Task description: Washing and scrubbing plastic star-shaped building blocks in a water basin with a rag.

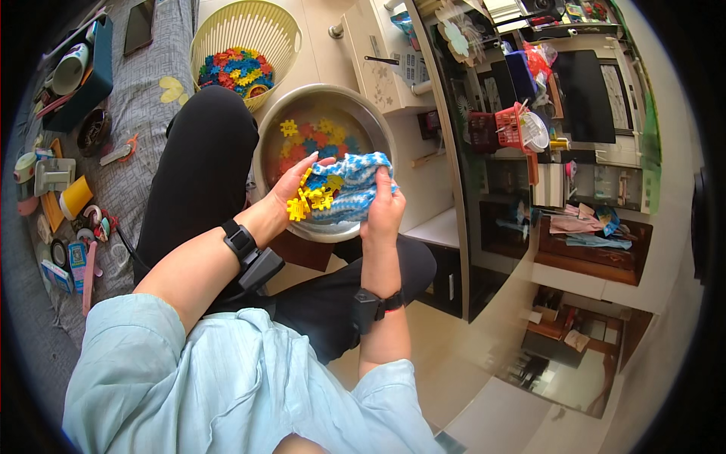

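Above a round metal basin [381, 122], my left hand [279, 190] holds several yellow and blue interlocking plastic pieces [321, 198]; some bear raised figures. A blue-and-white striped cloth [357, 193] is gripped in my right hand [387, 205], its thumb on top. The cloth spreads leftward and meets the pieces; what lies beneath it is hidden. Water covers more red, yellow and blue plastic pieces [312, 144] at the basin's bottom. Beyond it stands a pale yellow slotted plastic basket [286, 34] with a heap of similar coloured pieces [232, 71].
Left of my leg, a grey cloth-covered surface [153, 74] carries a phone [139, 25], a dark blue box [85, 96] with a mug, a yellow cup [76, 197] and small items. On the right, a low cabinet [377, 74] with a dark glossy top [454, 142] bears a red basket [510, 126].
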`<control>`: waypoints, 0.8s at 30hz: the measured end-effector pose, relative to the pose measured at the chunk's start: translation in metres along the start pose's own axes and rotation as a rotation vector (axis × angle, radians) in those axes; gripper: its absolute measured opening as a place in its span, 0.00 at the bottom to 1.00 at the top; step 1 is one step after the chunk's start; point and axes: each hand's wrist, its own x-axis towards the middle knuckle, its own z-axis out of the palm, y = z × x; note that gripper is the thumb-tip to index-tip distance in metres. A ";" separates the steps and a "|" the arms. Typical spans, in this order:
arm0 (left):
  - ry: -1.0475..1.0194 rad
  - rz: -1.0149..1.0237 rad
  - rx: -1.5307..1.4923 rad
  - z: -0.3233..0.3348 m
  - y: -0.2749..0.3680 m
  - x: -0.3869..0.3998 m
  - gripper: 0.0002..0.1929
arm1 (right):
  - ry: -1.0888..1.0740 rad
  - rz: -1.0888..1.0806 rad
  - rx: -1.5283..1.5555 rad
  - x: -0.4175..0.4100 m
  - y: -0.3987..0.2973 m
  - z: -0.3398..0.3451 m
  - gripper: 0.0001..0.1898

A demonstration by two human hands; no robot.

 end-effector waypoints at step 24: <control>-0.178 0.066 -0.185 -0.019 0.000 0.013 0.20 | -0.383 -0.393 -0.492 -0.032 0.032 0.014 0.08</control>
